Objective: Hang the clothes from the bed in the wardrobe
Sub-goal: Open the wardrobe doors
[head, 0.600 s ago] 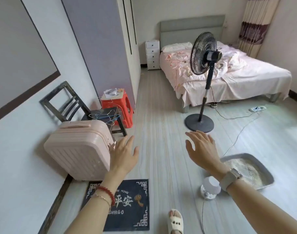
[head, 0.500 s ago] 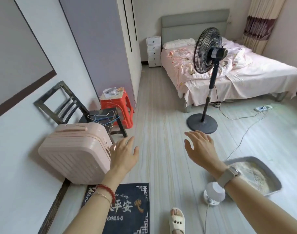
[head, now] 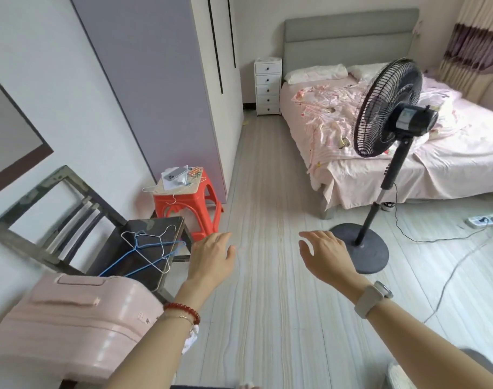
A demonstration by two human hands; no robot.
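Observation:
Pink crumpled clothes (head: 323, 119) lie spread on the bed (head: 450, 169) at the far right of the room. The wardrobe (head: 161, 88), tall with a lilac side and white doors, stands shut along the left wall. Wire hangers (head: 148, 251), blue and white, rest on a dark chair (head: 79, 220) at the left. Another white hanger (head: 172, 189) lies on the red stool (head: 189, 209). My left hand (head: 211, 256) and my right hand (head: 323, 254) are stretched out over the floor, fingers relaxed, holding nothing.
A black standing fan (head: 388, 113) stands between me and the bed, its round base (head: 360, 248) just beyond my right hand, with a cable (head: 447, 282) trailing across the floor. A pink suitcase (head: 65, 321) leans at the lower left. A white drawer unit (head: 267, 85) sits beside the bed.
The view has advanced into the room: chair, stool, fan and bed are nearer, and the doormat and litter tray have dropped out of view. Both hands stay open.

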